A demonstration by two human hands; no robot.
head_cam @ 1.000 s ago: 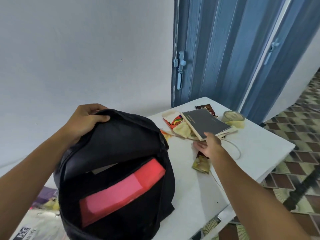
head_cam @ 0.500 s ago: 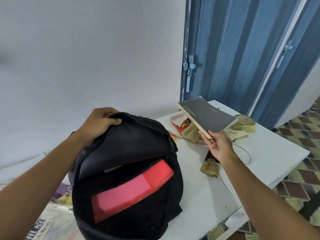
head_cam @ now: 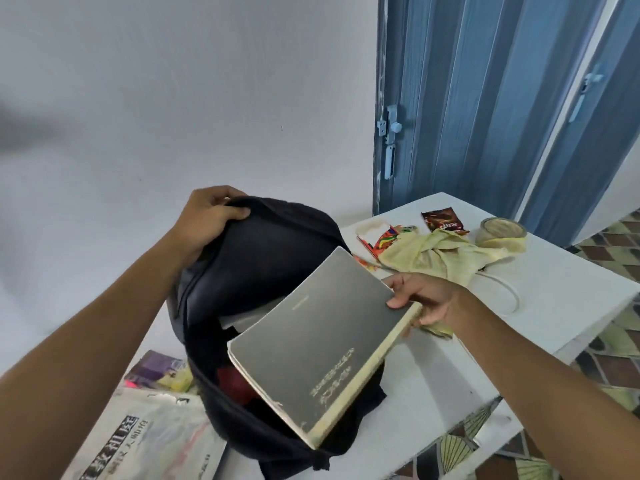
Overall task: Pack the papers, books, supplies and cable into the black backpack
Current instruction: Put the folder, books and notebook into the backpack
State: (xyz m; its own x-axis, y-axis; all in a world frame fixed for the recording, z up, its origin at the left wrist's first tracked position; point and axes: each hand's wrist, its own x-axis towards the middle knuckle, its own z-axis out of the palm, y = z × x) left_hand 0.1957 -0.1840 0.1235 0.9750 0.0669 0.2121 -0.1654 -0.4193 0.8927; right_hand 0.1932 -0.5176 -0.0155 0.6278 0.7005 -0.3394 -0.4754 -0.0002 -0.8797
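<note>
Right hand [head_cam: 420, 299] pinches the grey book [head_cam: 322, 341] at its far corner, long axis slanting down into the black backpack [head_cam: 263, 265], whose rim the left hand [head_cam: 207, 216] grips open.

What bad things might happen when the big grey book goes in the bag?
The right hand holds the grey book by one edge only, so it might slip or tip before it is inside. It hangs flat across the black backpack opening, so a corner may catch on the rim. The left hand alone keeps the flap up; if it lets go, the flap could drop onto the book.
</note>
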